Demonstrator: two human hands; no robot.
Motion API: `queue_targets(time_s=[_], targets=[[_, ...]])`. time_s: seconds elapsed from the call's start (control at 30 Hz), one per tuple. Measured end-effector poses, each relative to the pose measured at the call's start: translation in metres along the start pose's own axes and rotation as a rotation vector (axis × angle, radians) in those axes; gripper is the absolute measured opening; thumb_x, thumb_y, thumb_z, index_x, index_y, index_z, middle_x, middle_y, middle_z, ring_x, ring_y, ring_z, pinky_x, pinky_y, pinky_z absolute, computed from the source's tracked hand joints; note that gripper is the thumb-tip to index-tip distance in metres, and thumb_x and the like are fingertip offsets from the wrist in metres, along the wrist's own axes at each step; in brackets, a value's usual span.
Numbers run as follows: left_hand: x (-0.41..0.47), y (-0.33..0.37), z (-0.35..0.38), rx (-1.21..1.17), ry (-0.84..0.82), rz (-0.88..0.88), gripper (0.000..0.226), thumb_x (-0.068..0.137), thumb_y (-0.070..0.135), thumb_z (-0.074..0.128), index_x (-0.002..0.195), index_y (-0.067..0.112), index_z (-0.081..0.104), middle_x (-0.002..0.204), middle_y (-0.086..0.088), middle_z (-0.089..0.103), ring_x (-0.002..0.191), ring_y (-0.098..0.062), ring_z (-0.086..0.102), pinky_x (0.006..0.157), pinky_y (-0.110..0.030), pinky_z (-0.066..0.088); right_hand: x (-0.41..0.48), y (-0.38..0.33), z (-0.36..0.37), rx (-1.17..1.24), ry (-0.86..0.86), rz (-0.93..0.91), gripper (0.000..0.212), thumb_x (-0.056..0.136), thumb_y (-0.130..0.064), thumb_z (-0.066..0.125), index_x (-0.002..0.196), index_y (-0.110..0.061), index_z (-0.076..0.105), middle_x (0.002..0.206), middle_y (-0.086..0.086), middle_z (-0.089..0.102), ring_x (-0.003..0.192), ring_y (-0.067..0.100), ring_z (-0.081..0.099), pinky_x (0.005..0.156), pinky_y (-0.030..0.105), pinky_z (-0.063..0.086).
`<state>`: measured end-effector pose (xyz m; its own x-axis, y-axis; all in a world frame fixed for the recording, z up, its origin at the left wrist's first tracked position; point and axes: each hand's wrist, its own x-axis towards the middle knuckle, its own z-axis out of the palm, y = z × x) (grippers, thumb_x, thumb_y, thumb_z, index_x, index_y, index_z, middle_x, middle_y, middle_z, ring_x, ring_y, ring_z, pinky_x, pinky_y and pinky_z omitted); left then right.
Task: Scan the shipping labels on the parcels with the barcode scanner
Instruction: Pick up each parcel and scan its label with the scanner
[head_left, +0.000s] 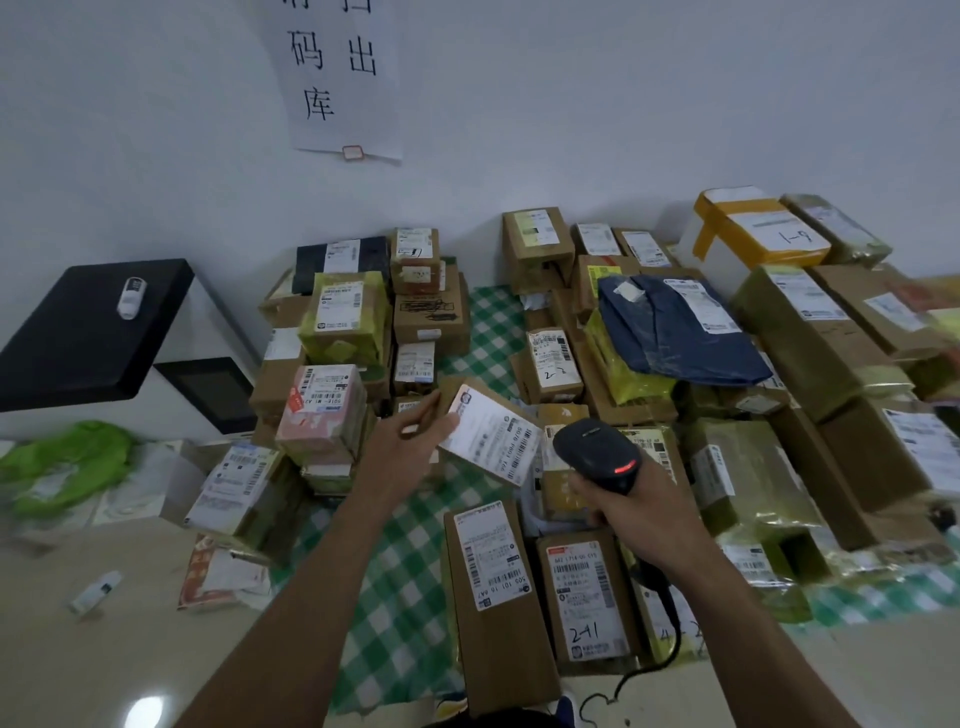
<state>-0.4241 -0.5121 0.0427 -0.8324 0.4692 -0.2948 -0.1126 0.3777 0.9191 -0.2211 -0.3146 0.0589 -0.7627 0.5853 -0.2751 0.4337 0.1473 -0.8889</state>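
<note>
Centre of frame: the left hand (415, 434) grips a small cardboard parcel (488, 436), label tilted up, just left of the barcode scanner (597, 457). The right hand (639, 514) has its fingers curled round the scanner's handle, and a red light glows on the scanner. Other parcels (810, 332) lie heaped on a green-and-white checked cloth (400, 597) over a pale floor (104, 649), against a white wall (571, 130). Top centre: paper sign (337, 78). Left: black-topped white cabinet (88, 327).

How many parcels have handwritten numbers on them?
4: foam box back right (1-9), small box centre (2-2), front box (241), yellow parcel right of it (4-2, partly covered). Others may be hidden.
</note>
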Motion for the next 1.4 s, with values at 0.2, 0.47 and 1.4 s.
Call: queue_targets(time_s=[0.2, 0.47, 1.4], targets=[[0.039, 0.019, -0.022, 0.170, 0.013, 0.029, 0.052, 0.096, 0.046, 0.068, 0.146, 0.037, 0.055, 0.096, 0.012, 0.079, 0.092, -0.007, 0.075, 0.079, -0.027, 0.057, 0.001, -0.007, 0.010, -0.127, -0.177, -0.050, 0.029, 0.090, -0.027, 0.080, 0.111, -0.041, 0.065, 0.098, -0.012, 0.077, 0.086, -0.004, 0.069, 0.072, 0.018, 0.052], [0.063, 0.029, -0.023, 0.309, 0.003, 0.034, 0.053, 0.093, 0.048, 0.071, 0.144, 0.039, 0.058, 0.098, 0.013, 0.077, 0.097, -0.010, 0.072, 0.096, -0.041, 0.058, 0.003, -0.009, 0.014, -0.140, -0.290, -0.042, 0.043, 0.090, -0.033, 0.080, 0.129, -0.036, 0.061, 0.096, -0.006, 0.078, 0.074, 0.007, 0.073, 0.062, 0.019, 0.055], [0.049, -0.031, 0.006, 0.078, 0.062, -0.112, 0.087, 0.092, 0.043, 0.072, 0.160, 0.044, 0.019, 0.152, 0.006, 0.043, 0.136, -0.020, 0.047, 0.109, -0.041, 0.044, 0.009, -0.004, 0.010, -0.101, -0.197, 0.015, 0.024, 0.090, -0.030, 0.079, 0.111, -0.037, 0.069, 0.095, -0.019, 0.076, 0.087, -0.003, 0.070, 0.079, 0.027, 0.053]])
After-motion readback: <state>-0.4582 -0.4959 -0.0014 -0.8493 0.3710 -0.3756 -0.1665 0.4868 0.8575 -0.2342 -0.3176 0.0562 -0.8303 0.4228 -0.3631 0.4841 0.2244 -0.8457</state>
